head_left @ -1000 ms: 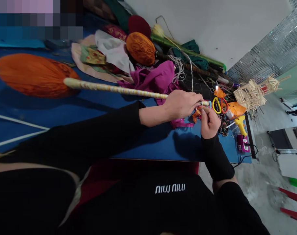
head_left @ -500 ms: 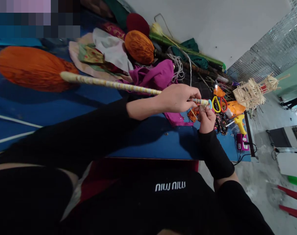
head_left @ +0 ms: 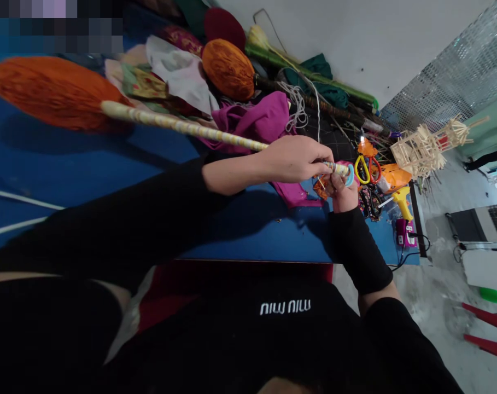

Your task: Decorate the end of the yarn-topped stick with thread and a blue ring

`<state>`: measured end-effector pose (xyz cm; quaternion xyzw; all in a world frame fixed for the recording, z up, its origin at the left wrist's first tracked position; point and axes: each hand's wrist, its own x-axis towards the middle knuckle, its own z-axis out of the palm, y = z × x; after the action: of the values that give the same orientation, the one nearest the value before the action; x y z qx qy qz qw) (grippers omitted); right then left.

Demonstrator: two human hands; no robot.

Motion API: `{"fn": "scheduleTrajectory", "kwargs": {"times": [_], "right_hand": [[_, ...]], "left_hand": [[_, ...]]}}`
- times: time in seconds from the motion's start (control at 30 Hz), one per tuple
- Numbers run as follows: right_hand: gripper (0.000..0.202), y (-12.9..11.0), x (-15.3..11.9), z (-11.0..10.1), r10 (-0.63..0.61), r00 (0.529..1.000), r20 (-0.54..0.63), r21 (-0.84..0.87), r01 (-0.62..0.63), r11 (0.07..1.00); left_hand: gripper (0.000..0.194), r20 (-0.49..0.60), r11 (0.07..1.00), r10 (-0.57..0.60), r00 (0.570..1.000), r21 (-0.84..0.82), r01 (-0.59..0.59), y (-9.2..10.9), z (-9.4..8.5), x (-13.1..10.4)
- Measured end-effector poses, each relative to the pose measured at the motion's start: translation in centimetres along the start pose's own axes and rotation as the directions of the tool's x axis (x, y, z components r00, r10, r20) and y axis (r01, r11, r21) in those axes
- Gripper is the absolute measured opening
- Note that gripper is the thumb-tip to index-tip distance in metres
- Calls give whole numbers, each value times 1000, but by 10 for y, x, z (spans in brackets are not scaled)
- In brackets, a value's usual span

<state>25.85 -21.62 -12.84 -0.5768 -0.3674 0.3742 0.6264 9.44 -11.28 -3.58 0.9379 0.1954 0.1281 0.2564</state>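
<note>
A long stick wrapped in pale yellow and white bands [head_left: 182,127] slants across the table, with a large orange cloth-covered bulb [head_left: 55,96] at its far left end. My left hand [head_left: 293,158] is closed around the stick near its right end. Just beyond, my right hand [head_left: 341,192] has its fingers pinched at the stick's tip; whether they grip the stick or something small there is hidden. A light blue ring [head_left: 350,175] shows by the tip, though I cannot tell if it is attached. A crumpled orange piece [head_left: 320,189] lies beneath my hands.
Magenta cloth [head_left: 268,117] lies behind the stick, beside a tangle of white cord [head_left: 297,106]. Another orange bulb [head_left: 227,68] rests at the back. Yellow-handled scissors [head_left: 362,169], a yellow glue gun [head_left: 403,202] and a purple power strip [head_left: 405,232] are on the right. A wooden-stick model [head_left: 420,156] stands beyond.
The orange bulb end appears slightly higher in view, and the whole scene has shifted a little upward. Both hands stay at the stick's right end, with the right fingers slightly shifted.
</note>
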Motion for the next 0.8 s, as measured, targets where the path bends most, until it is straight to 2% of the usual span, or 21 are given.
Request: {"fn": "scheduleTrajectory", "kwargs": {"times": [0.17, 0.27, 0.37, 0.57, 0.67, 0.8], "right_hand": [[59, -1, 7, -9, 79, 991, 104, 12, -80, 997], [58, -4, 9, -13, 119, 987, 109, 8, -120, 993], [59, -8, 9, -14, 115, 988, 98, 2, -116, 993], [62, -20, 4, -13, 83, 981, 176, -96, -67, 993], [59, -23, 2, -14, 29, 979, 201, -197, 11, 980], [59, -21, 1, -15, -144, 966, 217, -370, 217, 903]], "left_hand": [[34, 104, 993, 58, 993, -113, -46, -3, 0, 2], [32, 130, 981, 113, 985, -172, -90, -4, 6, 4], [30, 138, 973, 158, 978, -188, -131, -5, 15, 5], [33, 210, 964, 203, 956, -212, -158, -10, 26, 7], [34, 266, 961, 202, 943, -241, -138, -15, 31, 8], [33, 288, 959, 196, 937, -257, -121, -19, 36, 10]]}}
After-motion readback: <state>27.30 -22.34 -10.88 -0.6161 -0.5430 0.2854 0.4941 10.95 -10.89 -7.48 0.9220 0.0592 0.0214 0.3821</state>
